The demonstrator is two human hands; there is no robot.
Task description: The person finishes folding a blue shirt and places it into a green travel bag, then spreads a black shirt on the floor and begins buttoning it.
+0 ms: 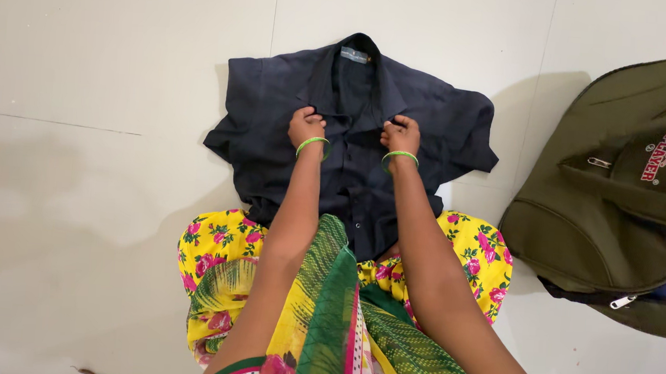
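We see the dark navy shirt (352, 134) lying spread on the pale tiled floor (75, 192), front up and collar away from us, with the left hand (307, 126) and the right hand (401, 133) each clenched on its front fabric, beside an olive-green bag (621, 207).
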